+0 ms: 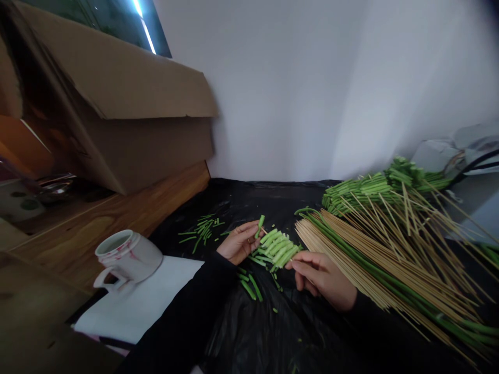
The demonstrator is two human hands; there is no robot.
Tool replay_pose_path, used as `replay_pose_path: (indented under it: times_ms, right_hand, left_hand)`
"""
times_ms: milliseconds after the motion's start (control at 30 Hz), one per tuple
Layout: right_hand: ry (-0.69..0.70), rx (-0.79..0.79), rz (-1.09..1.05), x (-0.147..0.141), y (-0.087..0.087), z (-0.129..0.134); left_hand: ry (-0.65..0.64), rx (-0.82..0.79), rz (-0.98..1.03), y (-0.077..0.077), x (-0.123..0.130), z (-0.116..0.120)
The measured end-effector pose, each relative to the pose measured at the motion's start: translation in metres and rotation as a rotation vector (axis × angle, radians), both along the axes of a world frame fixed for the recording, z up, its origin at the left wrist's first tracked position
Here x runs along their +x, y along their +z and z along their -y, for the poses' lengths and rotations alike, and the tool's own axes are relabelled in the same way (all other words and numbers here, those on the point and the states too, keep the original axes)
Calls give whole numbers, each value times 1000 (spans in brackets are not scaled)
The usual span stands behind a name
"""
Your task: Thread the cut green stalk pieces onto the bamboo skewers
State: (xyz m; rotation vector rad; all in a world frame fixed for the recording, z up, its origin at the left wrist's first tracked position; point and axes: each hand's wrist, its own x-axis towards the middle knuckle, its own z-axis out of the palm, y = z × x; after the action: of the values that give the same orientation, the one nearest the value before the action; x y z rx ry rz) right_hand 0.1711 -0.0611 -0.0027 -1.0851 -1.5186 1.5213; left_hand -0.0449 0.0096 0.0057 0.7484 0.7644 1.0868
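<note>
My right hand point(319, 275) is closed in a pinch on the near end of a bamboo skewer point(263, 230), most of which is covered. Several cut green stem pieces point(278, 247), which look like garlic scape, sit side by side across the skewer. At its far end, my left hand point(242, 242) pinches one more garlic scape piece point(260, 224) against or close to the tip. Whether that piece is pierced I cannot tell. Loose cut pieces point(249, 288) lie below the hands, and a scattered group of thinner pieces point(202, 231) lies left of them.
Black plastic sheeting point(268, 195) covers the work surface. Many bamboo skewers point(374, 249) lie at right, with long green stems point(362, 259) across them and a stem bundle point(358, 189) behind. At left stand a white mug point(132, 257) on white paper point(156, 301) and a cardboard box point(148, 150).
</note>
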Motion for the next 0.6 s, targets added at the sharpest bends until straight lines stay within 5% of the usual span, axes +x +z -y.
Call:
replay_pose_path:
  times_ms: [600]
  right_hand:
    - [-2,-14,-11,-1,2,0]
  left_hand:
    - [11,0,12,1,0,-1]
